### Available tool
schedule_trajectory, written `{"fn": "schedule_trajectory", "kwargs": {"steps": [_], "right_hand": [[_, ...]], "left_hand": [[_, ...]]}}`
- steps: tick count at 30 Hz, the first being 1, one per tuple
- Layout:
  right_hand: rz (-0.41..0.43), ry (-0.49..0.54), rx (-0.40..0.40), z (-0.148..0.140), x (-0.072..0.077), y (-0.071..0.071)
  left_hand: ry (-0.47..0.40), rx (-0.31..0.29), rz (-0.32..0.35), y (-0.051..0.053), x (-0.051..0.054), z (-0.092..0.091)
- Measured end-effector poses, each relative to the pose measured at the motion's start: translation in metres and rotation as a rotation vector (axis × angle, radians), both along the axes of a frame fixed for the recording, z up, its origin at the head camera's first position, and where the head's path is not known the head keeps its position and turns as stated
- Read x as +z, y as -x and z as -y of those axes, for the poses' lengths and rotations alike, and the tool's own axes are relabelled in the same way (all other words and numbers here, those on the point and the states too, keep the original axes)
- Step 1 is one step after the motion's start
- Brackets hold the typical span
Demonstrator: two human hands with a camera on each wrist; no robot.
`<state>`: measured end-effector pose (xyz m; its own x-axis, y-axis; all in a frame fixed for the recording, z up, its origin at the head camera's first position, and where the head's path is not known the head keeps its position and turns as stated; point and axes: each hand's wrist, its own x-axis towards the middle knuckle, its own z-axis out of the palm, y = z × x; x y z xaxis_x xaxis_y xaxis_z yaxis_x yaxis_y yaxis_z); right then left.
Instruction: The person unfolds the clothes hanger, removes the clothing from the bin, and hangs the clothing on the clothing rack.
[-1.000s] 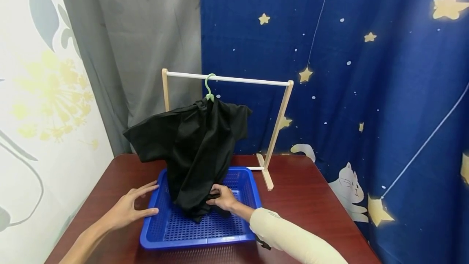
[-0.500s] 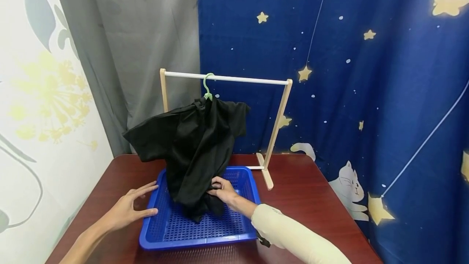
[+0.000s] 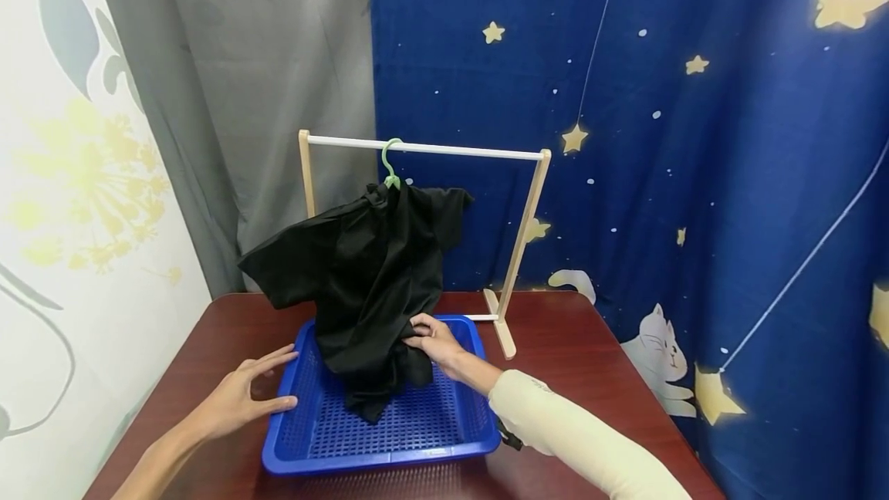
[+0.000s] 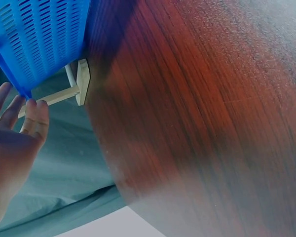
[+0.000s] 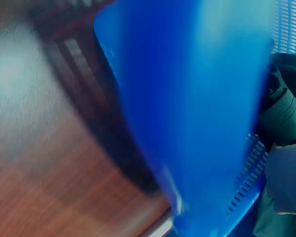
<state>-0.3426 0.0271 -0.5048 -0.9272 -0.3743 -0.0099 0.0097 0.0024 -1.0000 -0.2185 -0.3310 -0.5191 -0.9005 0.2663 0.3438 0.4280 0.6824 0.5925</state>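
A black short-sleeved shirt [image 3: 361, 268] hangs crookedly from a light green hanger [image 3: 391, 164], its left sleeve jutting out sideways. The shirt's bunched lower end dips into a blue perforated basket [image 3: 382, 457]. My right hand [image 3: 439, 346] pinches the fabric near the hem, above the basket's right half. In the right wrist view the hand [image 5: 288, 177] shows only partly, beside the dark cloth [image 5: 283, 111]. My left hand [image 3: 239, 400] has its fingers and thumb spread at the basket's left rim. The left wrist view shows its fingertips against the basket's edge [image 4: 19, 89].
The hanger's hook is over the white bar [image 3: 472, 151] of a small wooden rack, whose right foot [image 3: 501, 324] stands behind the basket. Everything stands on a dark red wooden table [image 3: 556, 376]. Grey and blue curtains [image 3: 625, 137] close off the back.
My right hand has moved slightly right and farther back, drawing the shirt's hem with it. The left hand stays at the basket rim.
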Motion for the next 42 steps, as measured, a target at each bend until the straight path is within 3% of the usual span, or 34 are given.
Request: {"fn": "schedule_trajectory", "kwargs": {"steps": [5,8,14,21,28,37,42], "right_hand": [[0.007,-0.014,0.004,-0.005,0.009,0.004],[-0.006,-0.053,-0.002,-0.004,0.006,0.004],[-0.079,-0.258,0.001,0.007,-0.009,-0.007],[-0.003,-0.422,0.108,0.019,-0.011,-0.02],[-0.148,-0.64,0.116,0.04,-0.007,-0.025],[-0.348,-0.791,0.018,0.056,-0.027,-0.026],[-0.364,-0.844,0.005,0.054,-0.027,-0.019]], "left_hand": [[-0.005,0.004,0.009,0.0,0.0,0.0],[-0.006,0.003,0.007,0.0,-0.001,0.0],[0.009,0.012,-0.011,0.001,-0.001,0.0],[0.015,0.002,-0.019,0.002,0.001,-0.002],[0.022,0.011,-0.039,0.001,0.002,0.0],[0.033,0.006,-0.029,0.0,0.004,-0.001],[0.028,0.006,-0.027,-0.001,0.005,0.0]]}}
